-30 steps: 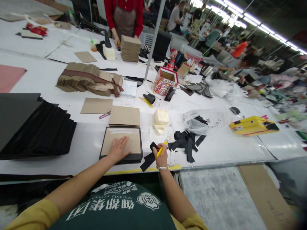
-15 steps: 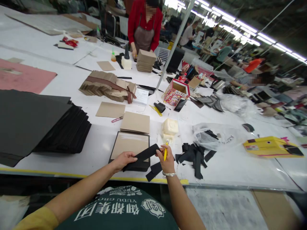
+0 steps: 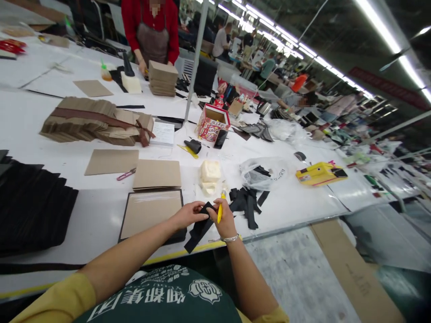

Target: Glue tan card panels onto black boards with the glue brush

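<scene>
My left hand (image 3: pixel 191 213) pinches one end of a short black strip (image 3: pixel 206 208). On its other side my right hand (image 3: pixel 225 220) grips the strip too, with a slim yellow-handled tool (image 3: pixel 220 212) tucked in the fingers. The tool's tip points away from me, and its kind is unclear. Loose black strips (image 3: pixel 197 237) lie just below the hands at the table edge. Left of them, a grey-brown cardboard panel (image 3: pixel 150 214) rests on a black sheet with a dark border around it. A cream-coloured block-like tub (image 3: pixel 210 172) stands beyond the hands.
More black strips (image 3: pixel 248 204) lie to the right beside a clear plastic bag (image 3: pixel 256 172). A yellow box (image 3: pixel 319 174) is farther right. At left are stacked black sheets (image 3: pixel 33 206) and tied cardboard pieces (image 3: pixel 90 121). Across the table works a person in red (image 3: pixel 150 31).
The view has swung right. My hands have moved off the cardboard panel towards the loose strips, and have drawn closer together on the strip. The yellow-handled tool stays in my right hand.
</scene>
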{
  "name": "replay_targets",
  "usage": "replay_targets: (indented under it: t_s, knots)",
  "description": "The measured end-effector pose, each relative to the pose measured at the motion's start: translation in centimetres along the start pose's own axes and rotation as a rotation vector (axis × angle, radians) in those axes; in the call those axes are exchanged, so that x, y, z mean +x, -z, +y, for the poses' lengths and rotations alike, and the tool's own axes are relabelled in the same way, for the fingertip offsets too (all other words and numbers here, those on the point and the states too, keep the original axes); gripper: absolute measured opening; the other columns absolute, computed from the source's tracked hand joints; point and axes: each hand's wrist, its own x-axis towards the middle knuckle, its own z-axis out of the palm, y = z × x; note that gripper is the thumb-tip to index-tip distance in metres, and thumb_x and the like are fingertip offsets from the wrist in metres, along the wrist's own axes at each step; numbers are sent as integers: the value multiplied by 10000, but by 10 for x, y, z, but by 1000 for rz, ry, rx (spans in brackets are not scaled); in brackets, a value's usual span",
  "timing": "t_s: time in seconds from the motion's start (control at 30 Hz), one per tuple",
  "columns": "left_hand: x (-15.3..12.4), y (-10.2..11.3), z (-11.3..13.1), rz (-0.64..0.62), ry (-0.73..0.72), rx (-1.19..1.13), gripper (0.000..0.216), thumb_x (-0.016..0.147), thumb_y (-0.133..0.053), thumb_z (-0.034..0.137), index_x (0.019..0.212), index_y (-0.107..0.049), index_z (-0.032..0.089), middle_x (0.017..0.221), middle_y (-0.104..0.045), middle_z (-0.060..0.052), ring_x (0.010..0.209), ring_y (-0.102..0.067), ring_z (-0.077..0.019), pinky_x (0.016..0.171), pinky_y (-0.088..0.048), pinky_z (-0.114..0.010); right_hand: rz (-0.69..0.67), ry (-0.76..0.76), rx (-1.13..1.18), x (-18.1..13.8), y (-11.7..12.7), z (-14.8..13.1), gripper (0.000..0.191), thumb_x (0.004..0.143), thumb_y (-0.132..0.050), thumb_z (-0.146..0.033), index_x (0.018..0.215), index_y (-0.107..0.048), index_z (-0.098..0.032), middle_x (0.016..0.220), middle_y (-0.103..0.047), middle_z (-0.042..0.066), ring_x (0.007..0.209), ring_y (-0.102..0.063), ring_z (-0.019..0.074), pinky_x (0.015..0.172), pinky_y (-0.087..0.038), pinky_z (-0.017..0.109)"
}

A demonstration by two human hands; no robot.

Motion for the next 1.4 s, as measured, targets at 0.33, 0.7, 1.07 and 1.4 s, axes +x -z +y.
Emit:
replay_targets:
  t_s: [0.33, 0.7, 1.07, 1.4]
  knots:
    - [31, -51, -18, -47, 203, -116, 366, 675, -584, 483, 749, -614, 126, 597, -587, 6, 523, -490, -90, 531, -369, -213, 112, -168, 122, -20, 29, 47, 280, 737, -574, -359, 941, -452, -210, 665, -516, -40, 533, -522, 103, 551, -433, 227]
    - [72, -31, -41, 118, 44, 876, 195, 680, -533, 217, 815, -659, 155, 863, -651, -102, 889, -561, -260, 814, -383, -369, 116, -59, -120, -32, 63, 57, 217, 799, -507, -343, 960, -476, -201, 721, -555, -1, 629, -568, 127, 616, -442, 241]
    - [-17, -24, -1, -368, 135, 51, 274, 628, -660, 342, 799, -632, 130, 743, -628, -20, 682, -566, -140, 703, -442, -268, -9, 187, 37, -11, 36, 7, 178, 796, -532, -299, 938, -463, -216, 716, -528, -10, 621, -553, 117, 599, -462, 234]
    - [-94, 130, -27, 461, 369, -248, 394, 490, -746, 383, 749, -566, 147, 580, -531, 52, 460, -444, -44, 483, -366, -186, 110, 196, -41, 30, -80, 8, 218, 813, -501, -373, 914, -481, -181, 752, -584, 17, 656, -586, 132, 607, -458, 238]
